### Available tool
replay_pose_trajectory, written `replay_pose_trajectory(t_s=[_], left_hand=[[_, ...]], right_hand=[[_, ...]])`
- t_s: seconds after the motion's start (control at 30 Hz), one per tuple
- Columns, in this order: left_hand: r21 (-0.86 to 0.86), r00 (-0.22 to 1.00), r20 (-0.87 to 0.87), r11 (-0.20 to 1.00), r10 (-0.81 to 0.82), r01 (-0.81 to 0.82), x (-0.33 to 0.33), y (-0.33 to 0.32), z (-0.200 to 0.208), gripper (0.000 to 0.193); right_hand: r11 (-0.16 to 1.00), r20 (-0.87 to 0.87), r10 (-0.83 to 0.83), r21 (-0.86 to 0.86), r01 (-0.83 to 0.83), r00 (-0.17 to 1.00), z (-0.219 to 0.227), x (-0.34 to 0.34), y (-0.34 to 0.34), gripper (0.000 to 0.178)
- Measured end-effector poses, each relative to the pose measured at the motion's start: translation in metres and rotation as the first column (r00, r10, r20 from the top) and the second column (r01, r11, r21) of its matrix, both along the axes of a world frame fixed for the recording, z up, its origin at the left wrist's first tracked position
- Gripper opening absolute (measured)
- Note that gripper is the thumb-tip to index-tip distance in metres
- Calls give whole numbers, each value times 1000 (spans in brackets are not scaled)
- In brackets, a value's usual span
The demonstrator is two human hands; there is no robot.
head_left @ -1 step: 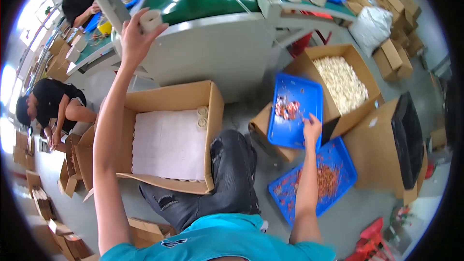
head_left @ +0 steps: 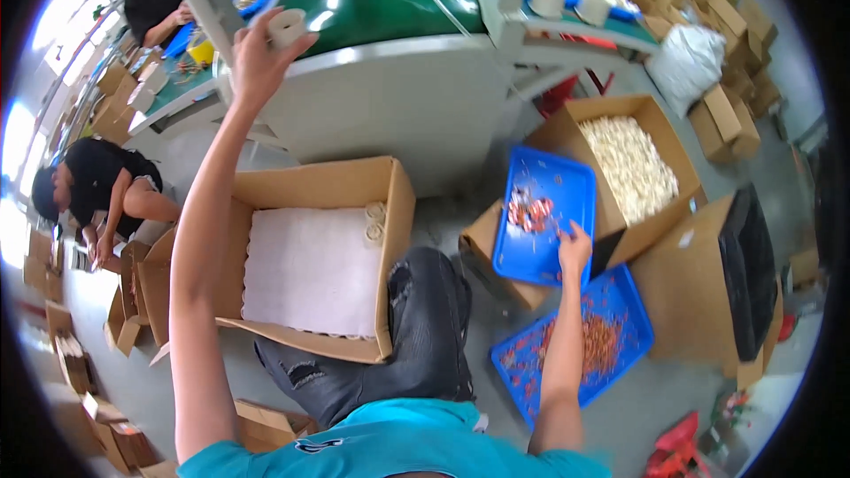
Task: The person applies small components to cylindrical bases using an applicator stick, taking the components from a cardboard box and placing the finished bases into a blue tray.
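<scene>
The left hand (head_left: 257,57) is raised far and to the left, its fingers wrapped around a small pale roll (head_left: 286,26) at the edge of the green tabletop (head_left: 381,0); the right hand (head_left: 574,248) reaches down to the right, fingers together over the small red parts (head_left: 529,211) lying in the upper blue tray (head_left: 544,212), though whether it grips any of them I cannot tell.

The risks, as I judge them: the roll is held high with the arm stretched out, so a loose grip could drop it onto the floor or into the open cardboard box (head_left: 314,257) below, which is lined with white padding and has a couple of similar rolls (head_left: 375,221) in its far right corner; the upper tray rests tilted on the rims of cardboard boxes, and a push from the right hand could tip it and spill the parts into the lower blue tray (head_left: 575,345), which already carries a scatter of red and orange pieces; both arms work wide apart, so attention is split.

The floor is grey concrete, crowded with boxes; a carton of pale pieces (head_left: 629,164) stands far right; another person (head_left: 97,195) crouches among cartons at the left; the green tabletop runs across the far side, with more trays and rolls on it.
</scene>
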State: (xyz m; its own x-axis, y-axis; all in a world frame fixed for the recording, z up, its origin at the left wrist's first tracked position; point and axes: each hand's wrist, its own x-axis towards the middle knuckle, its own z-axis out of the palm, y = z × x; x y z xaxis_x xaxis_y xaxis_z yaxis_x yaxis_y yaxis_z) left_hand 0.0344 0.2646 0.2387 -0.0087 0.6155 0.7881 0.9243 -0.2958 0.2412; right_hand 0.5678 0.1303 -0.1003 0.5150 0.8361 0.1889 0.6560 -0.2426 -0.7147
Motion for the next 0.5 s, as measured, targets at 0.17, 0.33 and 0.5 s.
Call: replay_pose_trajectory(t_s=[0.17,0.33,0.5], left_hand=[[-1,988,150,999,40,-40,-39,110,-3,72],[-41,980,-20,979,198,-199,-57,157,-41,66],[74,862,-183,881,473,-468,-60,144,-51,69]], right_hand=[[979,126,90,-191,-64,988,1,-16,-7,22],[997,119,-32,-68,40,992,18,-19,-21,24],[983,28,-43,180,38,999,52,-33,-29,25]])
